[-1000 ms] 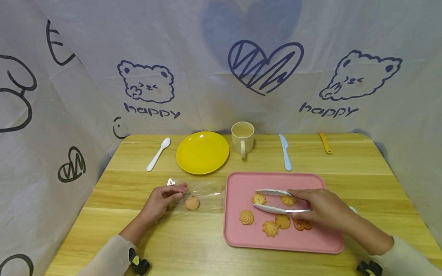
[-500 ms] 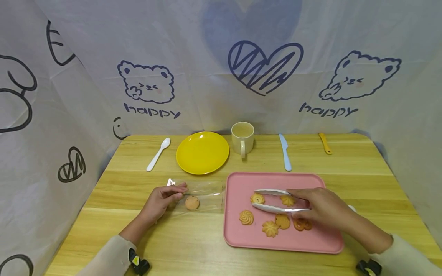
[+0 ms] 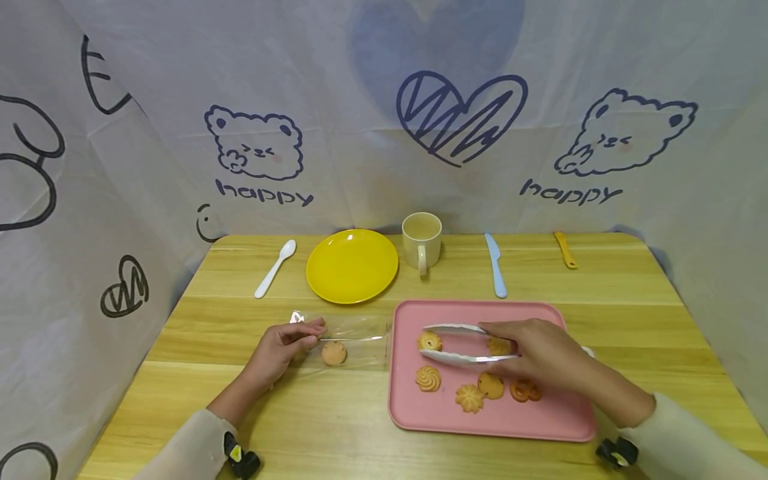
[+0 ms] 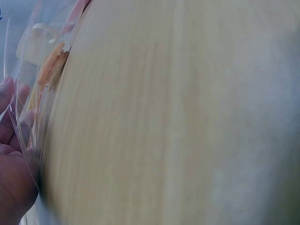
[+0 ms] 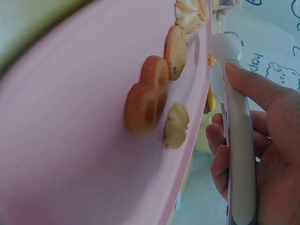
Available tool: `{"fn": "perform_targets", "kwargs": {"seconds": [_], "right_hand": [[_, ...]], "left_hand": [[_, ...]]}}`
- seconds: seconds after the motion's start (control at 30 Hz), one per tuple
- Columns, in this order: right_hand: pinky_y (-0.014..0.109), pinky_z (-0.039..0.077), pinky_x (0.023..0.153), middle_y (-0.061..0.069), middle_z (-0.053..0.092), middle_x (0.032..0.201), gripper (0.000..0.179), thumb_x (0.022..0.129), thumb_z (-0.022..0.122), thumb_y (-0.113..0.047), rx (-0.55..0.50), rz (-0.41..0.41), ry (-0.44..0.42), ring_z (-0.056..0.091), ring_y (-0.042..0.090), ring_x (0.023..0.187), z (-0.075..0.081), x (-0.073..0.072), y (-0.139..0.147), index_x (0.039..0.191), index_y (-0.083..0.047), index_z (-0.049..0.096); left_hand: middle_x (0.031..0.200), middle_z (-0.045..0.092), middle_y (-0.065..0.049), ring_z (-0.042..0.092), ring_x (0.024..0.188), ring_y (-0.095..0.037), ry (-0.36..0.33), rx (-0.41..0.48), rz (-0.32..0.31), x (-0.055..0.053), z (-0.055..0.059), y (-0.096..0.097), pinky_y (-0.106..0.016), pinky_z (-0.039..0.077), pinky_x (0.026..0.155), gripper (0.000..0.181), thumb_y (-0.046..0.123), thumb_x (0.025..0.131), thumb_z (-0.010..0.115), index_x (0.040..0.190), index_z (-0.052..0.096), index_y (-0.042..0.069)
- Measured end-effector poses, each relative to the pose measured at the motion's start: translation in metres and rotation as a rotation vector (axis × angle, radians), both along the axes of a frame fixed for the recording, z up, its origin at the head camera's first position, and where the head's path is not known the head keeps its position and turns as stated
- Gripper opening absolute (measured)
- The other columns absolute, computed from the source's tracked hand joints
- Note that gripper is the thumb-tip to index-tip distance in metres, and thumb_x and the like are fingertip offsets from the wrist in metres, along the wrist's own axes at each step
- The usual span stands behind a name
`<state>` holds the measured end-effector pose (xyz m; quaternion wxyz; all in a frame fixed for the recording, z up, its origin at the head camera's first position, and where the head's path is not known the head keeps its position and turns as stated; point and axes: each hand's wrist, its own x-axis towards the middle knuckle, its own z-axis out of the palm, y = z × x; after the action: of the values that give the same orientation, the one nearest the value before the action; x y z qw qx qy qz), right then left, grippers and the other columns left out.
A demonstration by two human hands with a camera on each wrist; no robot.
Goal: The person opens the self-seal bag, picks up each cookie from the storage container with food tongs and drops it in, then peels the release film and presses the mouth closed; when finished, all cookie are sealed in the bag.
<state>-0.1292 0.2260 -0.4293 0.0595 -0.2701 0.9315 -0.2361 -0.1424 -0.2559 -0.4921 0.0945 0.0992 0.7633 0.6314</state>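
Worktop (image 3: 324, 427): wooden, with tray on the right and bag on the left, so each hand seems to have its own side.
Pink tray (image 3: 432, 417): flat beneath the right hand; its raised rim probably keeps cookies from sliding off.
Yellow plate (image 3: 352, 267): beyond the bag, apart from both hands, likely out of their way.
Clear bag (image 3: 360, 327): lies just beside the tray's left edge, apparently to keep the reach short.
Right hand (image 3: 543, 353): fingers wrap the tongs, thumb against one side, a grip that should let a squeeze narrow them.
Left hand (image 3: 279, 350): fingers pinch the bag's film, I'd say to steady it; I can't make out the bag's mouth.
Tongs (image 3: 456, 359): arms spread, tips either side of a flower cookie (image 3: 430, 341); whether they touch it I can't tell.
Mug (image 3: 422, 233): near the plate, handle facing the person, perhaps for easy grasping.
Bagged cookie (image 3: 334, 353): lies inside the film, near the left fingertips.
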Motion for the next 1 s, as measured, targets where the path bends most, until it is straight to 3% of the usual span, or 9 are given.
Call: {"fn": "perform_targets", "kwargs": {"seconds": [0.17, 0.33, 0.43, 0.57, 0.67, 0.7, 1.0], "right_hand": [[0.022, 0.040, 0.059, -0.016, 0.060, 0.080, 0.066, 0.084, 0.085, -0.044, 0.005, 0.013, -0.019, 0.045, 0.004, 0.067, 0.003, -0.005, -0.014, 0.141, -0.018, 0.065], [0.023, 0.041, 0.057, -0.015, 0.053, 0.075, 0.065, 0.087, 0.083, -0.043, 0.012, 0.028, -0.057, 0.046, 0.004, 0.065, 0.005, -0.011, -0.029, 0.145, -0.020, 0.062], [0.024, 0.042, 0.057, -0.014, 0.057, 0.077, 0.063, 0.088, 0.083, -0.040, 0.010, 0.047, -0.051, 0.047, 0.005, 0.066, 0.006, -0.015, -0.037, 0.144, -0.020, 0.063], [0.030, 0.055, 0.075, -0.010, 0.074, 0.110, 0.062, 0.088, 0.083, -0.039, 0.011, 0.058, -0.063, 0.063, 0.005, 0.086, 0.007, -0.020, -0.051, 0.144, -0.021, 0.063], [0.039, 0.057, 0.094, -0.007, 0.069, 0.134, 0.062, 0.088, 0.083, -0.039, -0.001, 0.059, -0.092, 0.067, 0.009, 0.108, 0.007, -0.024, -0.061, 0.144, -0.023, 0.063], [0.041, 0.057, 0.097, -0.007, 0.069, 0.135, 0.063, 0.087, 0.084, -0.039, -0.004, 0.062, -0.097, 0.067, 0.010, 0.112, 0.006, -0.025, -0.065, 0.144, -0.023, 0.063], [0.037, 0.055, 0.089, -0.005, 0.072, 0.130, 0.059, 0.087, 0.084, -0.039, -0.002, 0.158, -0.046, 0.067, 0.015, 0.102, -0.005, -0.037, -0.098, 0.141, -0.023, 0.066]], "left_hand": [[0.135, 0.065, -0.025, 0.057, 0.133, -0.008, 0.000, 0.000, -0.001, 0.000, 0.001, 0.000, -0.016, 0.046, 0.106, 0.027, 0.009, 0.099, 0.069, 0.118, 0.071, -0.010], [0.135, 0.064, -0.025, 0.057, 0.133, -0.007, -0.003, 0.001, 0.000, 0.001, 0.001, 0.000, -0.016, 0.046, 0.106, 0.027, 0.008, 0.099, 0.068, 0.118, 0.071, -0.010], [0.135, 0.064, -0.025, 0.057, 0.132, -0.006, -0.002, 0.004, -0.002, 0.001, 0.001, 0.000, -0.016, 0.046, 0.106, 0.027, 0.007, 0.099, 0.068, 0.118, 0.071, -0.011], [0.134, 0.065, -0.025, 0.058, 0.131, -0.006, -0.001, 0.007, 0.003, 0.001, 0.001, 0.001, -0.017, 0.046, 0.106, 0.027, 0.008, 0.099, 0.068, 0.118, 0.071, -0.011], [0.134, 0.065, -0.026, 0.058, 0.132, -0.007, 0.002, 0.005, 0.006, 0.001, 0.001, 0.002, -0.017, 0.047, 0.106, 0.027, 0.008, 0.099, 0.069, 0.118, 0.070, -0.012], [0.134, 0.065, -0.026, 0.058, 0.132, -0.008, 0.002, 0.004, 0.007, 0.001, 0.001, 0.002, -0.017, 0.047, 0.106, 0.027, 0.008, 0.099, 0.069, 0.118, 0.070, -0.012], [0.134, 0.065, -0.026, 0.057, 0.134, -0.010, -0.001, 0.007, 0.007, 0.000, 0.000, 0.001, -0.017, 0.046, 0.106, 0.027, 0.008, 0.099, 0.069, 0.117, 0.071, -0.011]]}}
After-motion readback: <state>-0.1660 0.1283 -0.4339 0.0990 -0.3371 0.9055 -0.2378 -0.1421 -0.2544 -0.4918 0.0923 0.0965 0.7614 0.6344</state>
